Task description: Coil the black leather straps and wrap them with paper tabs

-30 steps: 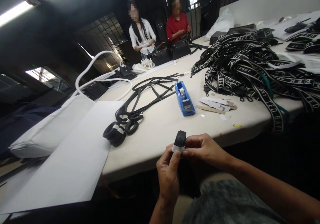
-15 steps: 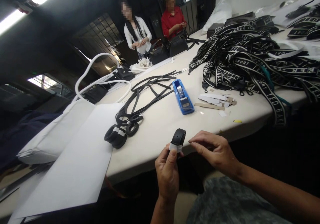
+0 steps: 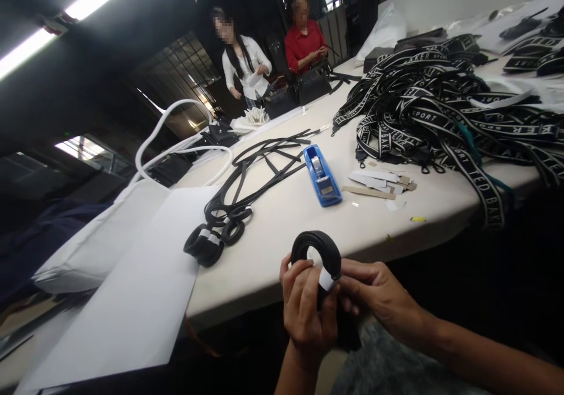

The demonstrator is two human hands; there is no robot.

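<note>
In my left hand [image 3: 308, 310] is a coiled black strap [image 3: 315, 242], held upright above the table's front edge with its round opening facing me. A white paper band [image 3: 326, 279] wraps the coil's lower right side. The thumb and fingertips of my right hand [image 3: 381, 301] are pressed together at the outer edge of this band; any small piece between them is hidden. Beyond the hands lies a blue tape dispenser [image 3: 322, 177]. Several more banded black coils [image 3: 205, 245] sit to the left, beside loose thin black straps [image 3: 240, 177].
A large pile of lettered black webbing straps [image 3: 423, 110] covers the right side. Paper and card strips [image 3: 381, 183] lie near the cream table's [image 3: 268, 260] front. White sheeting [image 3: 127, 289] overhangs at left. Two people [image 3: 244, 60] stand across the table near black bags [image 3: 315, 86].
The coil has turned from edge-on to showing its round opening. My right hand has come left and down to meet the white band. One person across the table has moved their hands apart.
</note>
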